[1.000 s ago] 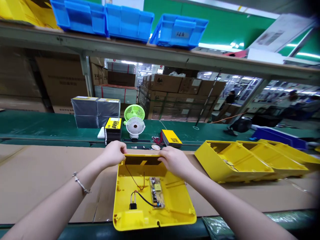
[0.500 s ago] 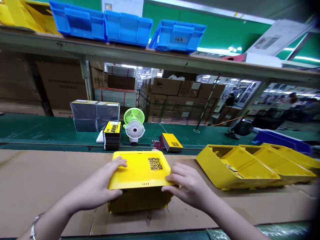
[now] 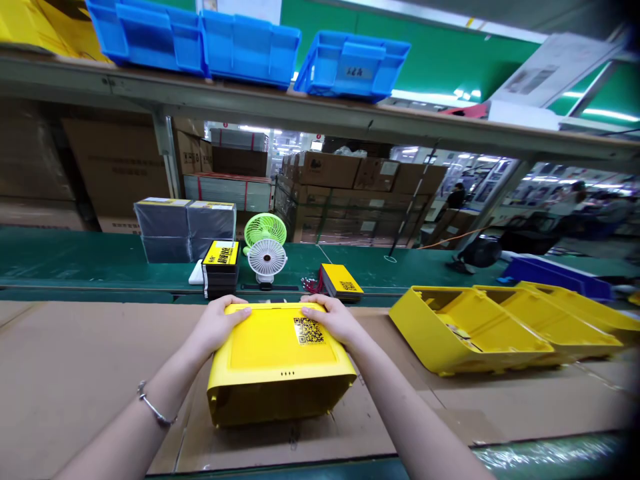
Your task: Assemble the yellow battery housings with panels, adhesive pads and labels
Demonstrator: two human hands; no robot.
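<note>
A yellow plastic housing [image 3: 265,347] with a printed QR code [image 3: 309,331] sits on the cardboard in front of me. Its near side is open and dark inside, below a row of small slots in the top panel. My left hand [image 3: 221,323] grips the far left corner, thumb on top and fingers over the far edge. At the far right edge, my right hand [image 3: 334,320] holds it the same way, thumb beside the QR code. The fingertips of both hands are hidden behind the housing.
Several open yellow housings [image 3: 450,357] stand in a row at right. Behind the cardboard are a yellow-topped panel stack [image 3: 345,279], a white fan [image 3: 267,259], a green fan [image 3: 264,227] and a black stack with a yellow label [image 3: 221,273]. Blue bins [image 3: 353,67] line the overhead shelf.
Both hands have moved from the housing's left and right sides to its far corners. The top panel's near edge now sits lower, level with the housing's walls. The view has shifted slightly.
</note>
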